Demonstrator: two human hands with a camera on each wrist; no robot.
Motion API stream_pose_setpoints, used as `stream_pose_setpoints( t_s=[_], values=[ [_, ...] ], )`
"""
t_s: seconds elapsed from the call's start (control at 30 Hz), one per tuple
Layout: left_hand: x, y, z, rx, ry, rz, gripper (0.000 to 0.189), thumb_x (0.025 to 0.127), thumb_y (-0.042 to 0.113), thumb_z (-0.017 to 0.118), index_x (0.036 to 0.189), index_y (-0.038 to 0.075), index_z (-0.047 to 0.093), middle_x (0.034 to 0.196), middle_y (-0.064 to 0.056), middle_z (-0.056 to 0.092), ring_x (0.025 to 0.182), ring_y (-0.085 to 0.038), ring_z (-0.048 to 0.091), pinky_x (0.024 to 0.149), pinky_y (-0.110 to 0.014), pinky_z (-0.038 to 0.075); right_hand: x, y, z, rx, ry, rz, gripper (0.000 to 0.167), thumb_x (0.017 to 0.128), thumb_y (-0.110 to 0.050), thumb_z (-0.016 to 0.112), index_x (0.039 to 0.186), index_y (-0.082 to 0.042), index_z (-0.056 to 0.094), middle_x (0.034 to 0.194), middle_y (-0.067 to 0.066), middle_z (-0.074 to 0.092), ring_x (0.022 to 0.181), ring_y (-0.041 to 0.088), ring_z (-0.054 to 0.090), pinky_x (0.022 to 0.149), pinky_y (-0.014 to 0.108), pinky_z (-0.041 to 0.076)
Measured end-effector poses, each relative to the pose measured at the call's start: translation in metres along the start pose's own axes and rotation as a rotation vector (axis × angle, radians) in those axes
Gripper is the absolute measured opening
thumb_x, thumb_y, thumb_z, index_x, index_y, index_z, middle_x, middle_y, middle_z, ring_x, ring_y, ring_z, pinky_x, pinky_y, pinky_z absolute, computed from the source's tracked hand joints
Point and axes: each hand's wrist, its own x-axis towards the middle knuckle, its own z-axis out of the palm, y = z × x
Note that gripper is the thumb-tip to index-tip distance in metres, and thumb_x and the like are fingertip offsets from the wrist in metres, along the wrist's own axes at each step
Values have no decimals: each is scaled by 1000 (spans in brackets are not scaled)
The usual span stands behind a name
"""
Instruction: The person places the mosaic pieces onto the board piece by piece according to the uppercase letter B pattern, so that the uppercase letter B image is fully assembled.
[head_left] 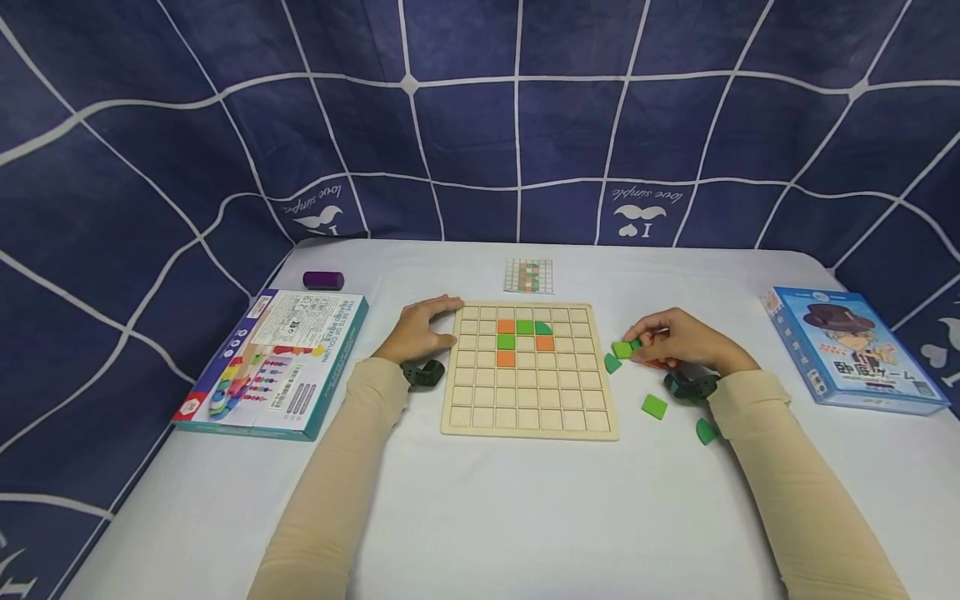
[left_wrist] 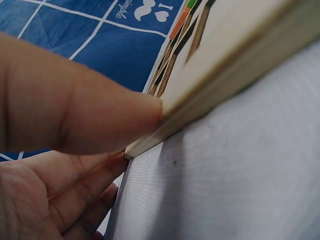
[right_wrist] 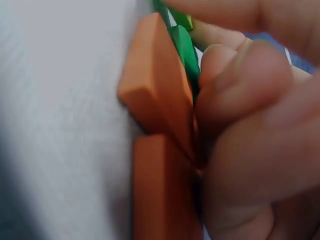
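A wooden grid board (head_left: pixel 528 423) lies flat, with several orange and green tiles set in its upper cells. My left hand (head_left: pixel 422 327) is at the board's upper left corner. Its thumb touches the side edge in the left wrist view, and the other fingers stretch toward the corner. Right of the board, my right hand (head_left: pixel 671 337) bends its fingers over loose tiles. A bright green square tile (head_left: pixel 622 350) and a dark green piece are at the fingertips; whether one is pinched is hidden. Under the curled fingers, an orange tile (right_wrist: pixel 142 75) leans against another orange tile (right_wrist: pixel 165 190).
A green square (head_left: pixel 654 407) and quarter-round pieces (head_left: pixel 707 432) lie near the right wrist. A small pattern card (head_left: pixel 528 276) sits behind the board. Boxes stand at left (head_left: pixel 277 367) and right (head_left: pixel 855 350), and a purple cylinder (head_left: pixel 323 281) lies at the back left.
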Motion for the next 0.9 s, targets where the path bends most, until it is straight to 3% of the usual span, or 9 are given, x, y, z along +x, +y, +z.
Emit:
stream_pose_setpoints(
  t_s=[0.2,0.5,0.8,0.9],
  values=[
    [0,-1,0,4,2,9,67,85,2,76,151,2,62,161,-14,55,159,-32,38,134,-48,25,0,-2,0,-5,13,12,40,92,-6,82,125,13,70,78,1,58,58,11,51,51,22,46],
    [-1,-1,0,-1,4,11,67,85,2,75,151,2,62,161,-15,55,159,-32,38,134,-49,25,3,-15,3,-46,70,-15,31,96,-6,76,123,8,72,99,7,70,60,14,55,54,25,51],
    [-1,0,0,1,-2,7,68,86,2,75,152,2,61,162,-14,54,159,-32,38,134,-49,25,7,-35,16,36,97,-17,35,96,-7,76,127,7,66,85,10,73,59,15,58,54,26,53],
    [0,0,0,0,-2,6,68,86,2,76,152,2,61,162,-14,54,159,-32,38,134,-49,25,10,-40,22,87,100,-18,36,97,-6,76,128,8,64,89,10,77,62,13,58,55,24,53]
  ],
)
